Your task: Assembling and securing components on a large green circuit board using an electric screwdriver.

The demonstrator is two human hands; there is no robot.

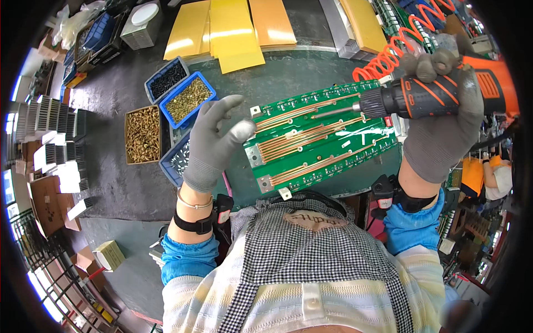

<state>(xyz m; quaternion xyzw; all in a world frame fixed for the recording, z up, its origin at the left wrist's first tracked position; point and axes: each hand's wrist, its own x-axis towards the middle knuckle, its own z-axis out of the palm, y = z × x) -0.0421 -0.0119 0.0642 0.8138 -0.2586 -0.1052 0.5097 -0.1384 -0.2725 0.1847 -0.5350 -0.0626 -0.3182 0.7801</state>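
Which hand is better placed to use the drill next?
Probably the right hand: it grips the drill, its bit over the green board; the left hand is apart from the drill.

The bench (119, 191) bears a circuit board (333, 145) and blue bins (167, 115) (parts inside).

- Yellow sheets (234, 33) lay ahead of you.
- A red coiled hose (365, 72) ran on your right.
- A cardboard box (45, 206) stood on your left.
- Plastic bags (74, 26) sat farther ahead, leftward.

Lighting bright. Glare marks glossy yellow rectangular sheets (234, 34) and green rectangular circuit board (323, 142). Fisheye distortion bends edges.
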